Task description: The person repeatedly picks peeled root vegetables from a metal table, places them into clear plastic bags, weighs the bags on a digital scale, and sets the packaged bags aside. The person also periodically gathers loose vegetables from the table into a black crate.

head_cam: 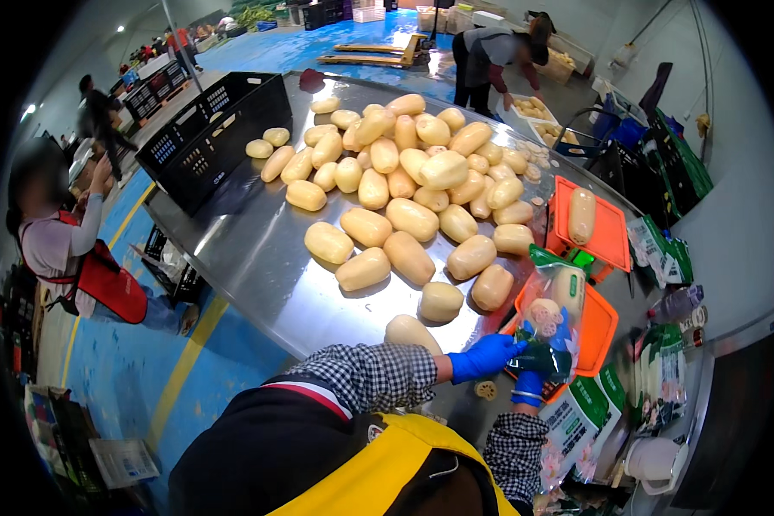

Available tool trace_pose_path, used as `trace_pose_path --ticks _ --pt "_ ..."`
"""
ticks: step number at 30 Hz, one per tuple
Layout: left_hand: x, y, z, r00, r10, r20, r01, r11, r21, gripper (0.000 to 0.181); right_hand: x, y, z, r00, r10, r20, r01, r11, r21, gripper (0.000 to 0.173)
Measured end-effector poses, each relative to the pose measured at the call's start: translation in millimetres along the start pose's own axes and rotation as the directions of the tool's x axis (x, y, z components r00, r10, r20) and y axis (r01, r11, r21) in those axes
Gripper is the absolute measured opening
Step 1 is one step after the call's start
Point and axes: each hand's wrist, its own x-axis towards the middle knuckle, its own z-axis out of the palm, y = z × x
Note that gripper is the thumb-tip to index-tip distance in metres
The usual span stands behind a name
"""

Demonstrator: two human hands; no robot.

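Note:
My left hand [487, 358], in a blue glove, pinches the near edge of a clear plastic bag [558, 284] with green printed bands. Lotus root segments show inside the bag; one cut end [545, 316] with its holes faces me. Also blue-gloved, my right hand [532, 387] supports the bag from the right, its fingers partly hidden by the bag. Under the bag lies an orange tray [601, 329]. Just beyond, a lotus root segment [582, 216] rests on an orange scale [609, 235] with a lit green display [582, 259]. A small cut lotus slice [486, 389] lies beside my left hand.
Many peeled lotus root segments [411, 219] are heaped on the steel table [251, 271]. A black crate [216, 135] stands at its far left. More printed bags [580, 419], a bottle [676, 303] and a white jug [654, 461] line the right. Other people stand left and behind.

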Motion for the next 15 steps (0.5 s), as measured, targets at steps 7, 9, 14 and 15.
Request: trace_pose_path --ticks 7,9,14,15 --pt "8 -21 12 0.988 0.155 -0.02 -0.154 0.988 0.034 0.047 23 2 -23 0.999 -0.043 0.006 0.043 0.977 -0.208 0.038" --pt "8 -15 12 0.991 0.136 -0.014 -0.135 0.991 0.021 0.045 24 3 -29 0.999 -0.049 0.002 0.048 0.968 -0.246 0.038" --pt "24 -22 3 0.95 0.284 0.129 -0.305 0.933 0.19 0.032 15 6 -39 0.996 -0.068 -0.049 0.049 0.947 -0.317 0.04" --pt "22 -20 -7 0.964 0.209 0.166 -0.242 0.947 0.213 0.028 16 4 -35 0.996 -0.077 -0.051 0.056 0.94 -0.337 0.04"
